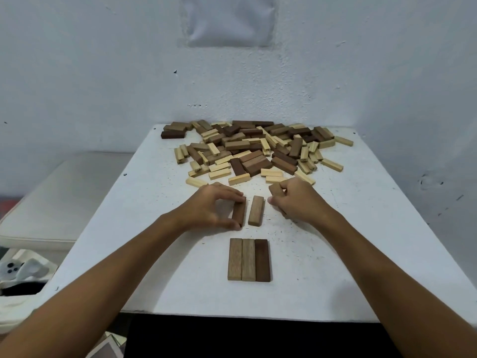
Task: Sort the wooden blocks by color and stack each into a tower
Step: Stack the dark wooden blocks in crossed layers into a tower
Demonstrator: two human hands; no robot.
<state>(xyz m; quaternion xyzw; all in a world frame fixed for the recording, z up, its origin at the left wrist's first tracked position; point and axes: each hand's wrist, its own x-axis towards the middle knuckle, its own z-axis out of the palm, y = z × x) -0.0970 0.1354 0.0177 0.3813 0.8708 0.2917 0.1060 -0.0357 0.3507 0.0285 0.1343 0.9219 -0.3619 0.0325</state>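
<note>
White table [144,254] against a pale wall, blocks heaped at twelve o'clock.

Your left hand [211,205] pinches a dark block [238,212] end to end; just right lies a loose brown block [256,211]; your right hand [296,200] curls round another brown block [275,190]. At six o'clock a row of three blocks [249,260] lies flat, sides touching. The mixed pile [258,148] sits beyond.

This looks like a plain room in someone's home. A white-painted desk [361,254], scuffed and speckled, is pushed into the corner against a rough, chipped white wall [361,73]. A white sheet [229,19] is fixed to that wall above it. To the left sits a pale cushioned seat or mattress [64,192], with crumpled cloth [23,272] lying below it on the floor.
</note>
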